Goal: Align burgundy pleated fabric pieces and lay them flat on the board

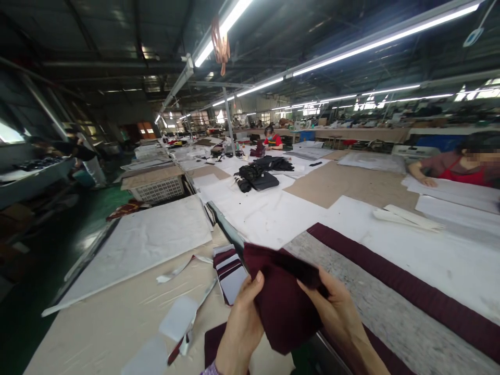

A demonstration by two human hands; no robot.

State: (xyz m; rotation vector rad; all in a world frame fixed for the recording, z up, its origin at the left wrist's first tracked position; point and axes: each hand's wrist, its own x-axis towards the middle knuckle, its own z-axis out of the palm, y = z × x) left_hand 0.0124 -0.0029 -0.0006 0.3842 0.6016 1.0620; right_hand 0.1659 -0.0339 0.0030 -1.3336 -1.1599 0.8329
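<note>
A dark maroon fabric piece (287, 304) hangs between my two hands above the table's near edge. My left hand (250, 307) grips its left side, with the thumb lying on top of the cloth. At the upper right, my right hand (332, 297) pinches the cloth where an edge is folded over. Just beyond my left hand lies a stack of maroon and pale grey cut pieces (230, 278). Partly behind my left wrist, another maroon piece (213, 341) rests on the table.
A long maroon strip (390, 278) runs along a grey felt sheet (351, 297) on the right. Pale scraps (178, 317) lie at left. Dark folded garments (258, 177) sit farther back, near a crate (160, 188). A co-worker (464, 164) leans over the table at right.
</note>
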